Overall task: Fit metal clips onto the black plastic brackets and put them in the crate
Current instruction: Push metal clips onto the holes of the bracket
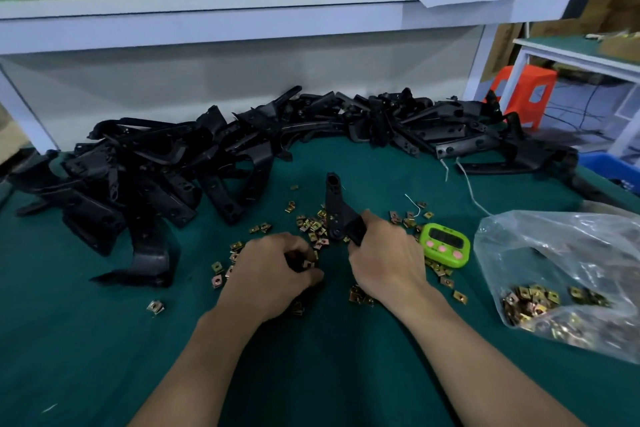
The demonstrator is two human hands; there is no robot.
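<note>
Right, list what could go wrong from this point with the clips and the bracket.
1. The right hand grips the black bracket only at its lower end, so it may twist when a clip is pushed on.
2. The left hand pinches a clip among many loose clips; it could slip or knock others about.
3. The green timer beside the right hand could get bumped.

brackets (242, 149) behind clips (311, 225) | bag (561, 274) right | crate (616, 170) probably far right
</note>
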